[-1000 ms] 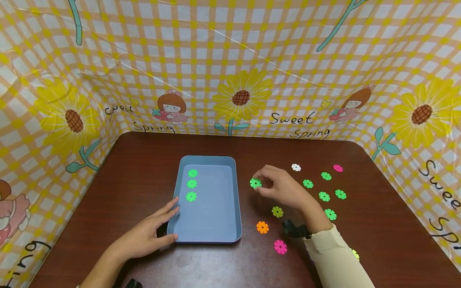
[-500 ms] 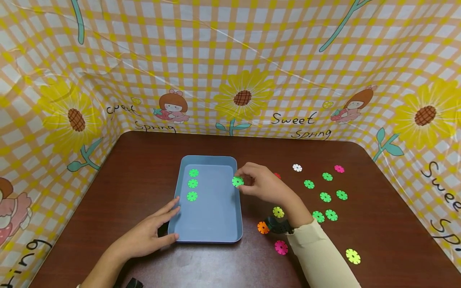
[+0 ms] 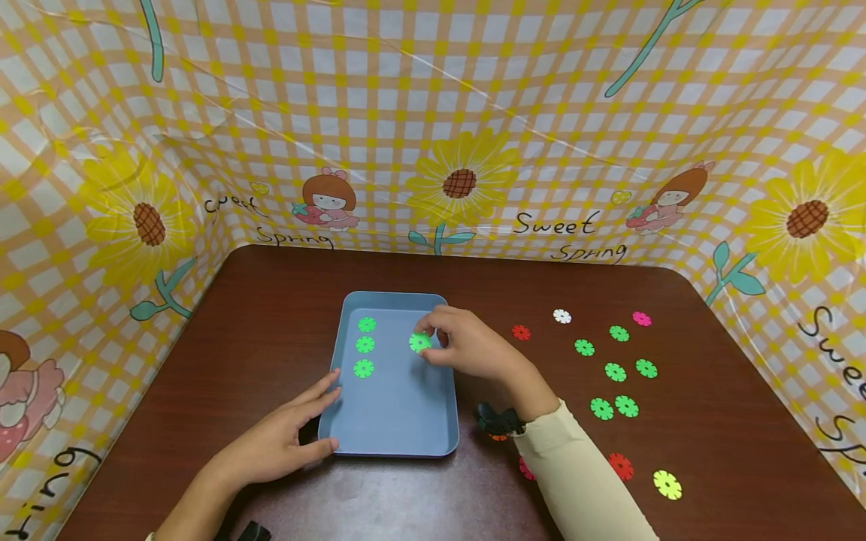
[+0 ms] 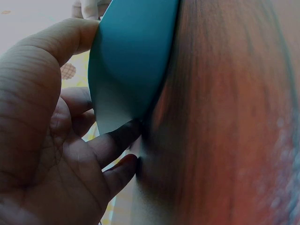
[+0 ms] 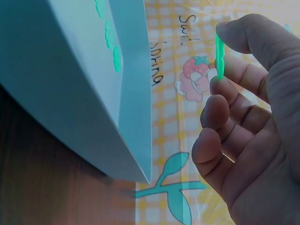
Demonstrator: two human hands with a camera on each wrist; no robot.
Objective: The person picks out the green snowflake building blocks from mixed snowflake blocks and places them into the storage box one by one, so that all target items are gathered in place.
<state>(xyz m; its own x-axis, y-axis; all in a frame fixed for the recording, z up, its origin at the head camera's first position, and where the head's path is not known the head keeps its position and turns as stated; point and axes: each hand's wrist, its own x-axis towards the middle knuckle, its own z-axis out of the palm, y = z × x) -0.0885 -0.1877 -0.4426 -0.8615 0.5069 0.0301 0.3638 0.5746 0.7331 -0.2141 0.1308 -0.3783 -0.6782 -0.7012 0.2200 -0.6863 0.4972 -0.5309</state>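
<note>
My right hand (image 3: 470, 344) pinches a green notched plastic disc (image 3: 419, 343) between thumb and fingertips, above the right part of a blue-grey tray (image 3: 395, 455). In the right wrist view the pinched green disc (image 5: 220, 54) is seen edge-on, apart from the tray wall (image 5: 133, 84). Three more green discs (image 3: 364, 345) lie in a column along the tray's left side. At the tray's near left corner my left hand (image 3: 277, 443) rests with fingers extended and spread, touching its outer side. The left wrist view shows the left thumb (image 4: 77, 40) at the rim.
Several loose green discs (image 3: 615, 372) lie on the dark wooden table (image 3: 291, 293) to the right, among red (image 3: 521, 332), white (image 3: 561, 316), pink (image 3: 641, 319) and yellow (image 3: 667, 485) ones. The right sleeve (image 3: 575, 473) covers some. A checked cloth (image 3: 379, 113) encloses the table.
My right hand has carried the green disc leftward from the table, across the tray's right rim, to over the tray. The left hand has stayed at the tray's edge.
</note>
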